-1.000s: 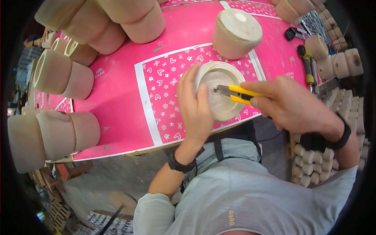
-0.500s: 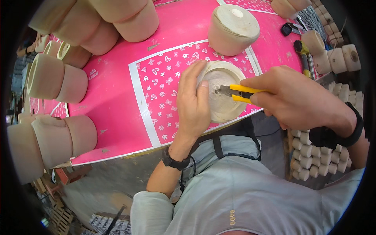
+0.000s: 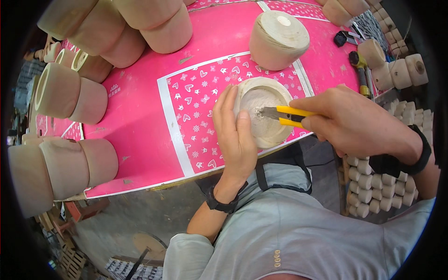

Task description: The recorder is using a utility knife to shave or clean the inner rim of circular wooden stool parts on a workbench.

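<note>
In front of me, a pale wooden bowl stands near the table's front edge, its hollow facing up. Along its left side lies my left hand, fingers stretched and thumb over the rim, holding it. My right hand grips a yellow utility knife. The blade's tip reaches into the hollow and meets the bottom near its middle, where whitish crumbs lie. Just beyond the bowl sits a larger rounded wooden block with a pale spot on top.
Stacked wooden pots crowd the table's left side. A pink patterned sheet covers the table. At the far right lie a yellow-and-black tool and a black tape measure. Rows of small wooden pieces are below on the right.
My left wrist has swung slightly right while the hand stays on the bowl. The knife has turned a little, and paler crumbs now show around its tip.
</note>
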Available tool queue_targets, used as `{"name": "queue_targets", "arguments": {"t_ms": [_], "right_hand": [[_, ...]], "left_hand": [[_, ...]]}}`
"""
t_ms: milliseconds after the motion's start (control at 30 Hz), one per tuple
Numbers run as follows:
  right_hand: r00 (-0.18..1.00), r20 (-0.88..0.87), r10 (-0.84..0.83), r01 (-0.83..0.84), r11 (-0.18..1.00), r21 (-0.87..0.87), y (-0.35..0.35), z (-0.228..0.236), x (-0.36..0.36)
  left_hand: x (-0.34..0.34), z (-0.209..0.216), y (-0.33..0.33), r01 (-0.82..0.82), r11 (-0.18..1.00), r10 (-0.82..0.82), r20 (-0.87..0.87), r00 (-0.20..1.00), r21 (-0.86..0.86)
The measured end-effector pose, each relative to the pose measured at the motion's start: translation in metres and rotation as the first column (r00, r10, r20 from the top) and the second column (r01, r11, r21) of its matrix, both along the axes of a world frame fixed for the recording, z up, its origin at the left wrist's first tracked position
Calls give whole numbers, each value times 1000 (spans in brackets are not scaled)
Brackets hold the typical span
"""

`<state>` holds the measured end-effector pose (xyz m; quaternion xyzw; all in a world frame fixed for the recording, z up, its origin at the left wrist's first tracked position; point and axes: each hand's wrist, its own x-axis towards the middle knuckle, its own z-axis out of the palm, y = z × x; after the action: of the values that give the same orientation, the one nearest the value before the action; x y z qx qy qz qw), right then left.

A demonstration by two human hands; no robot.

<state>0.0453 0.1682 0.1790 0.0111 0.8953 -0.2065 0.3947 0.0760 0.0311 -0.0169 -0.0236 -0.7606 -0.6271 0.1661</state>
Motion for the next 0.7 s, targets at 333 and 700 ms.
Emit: {"name": "queue_targets", "arguments": {"t_ms": [333, 700], "right_hand": [[995, 57, -84, 93, 982, -163, 10, -3, 4], [909, -295, 293, -317, 948, -33, 25, -8, 7]], "left_hand": [[-36, 2, -27, 362, 919, -379, 99, 920, 156], [42, 4, -14, 42, 992, -56, 119, 991, 116]]}}
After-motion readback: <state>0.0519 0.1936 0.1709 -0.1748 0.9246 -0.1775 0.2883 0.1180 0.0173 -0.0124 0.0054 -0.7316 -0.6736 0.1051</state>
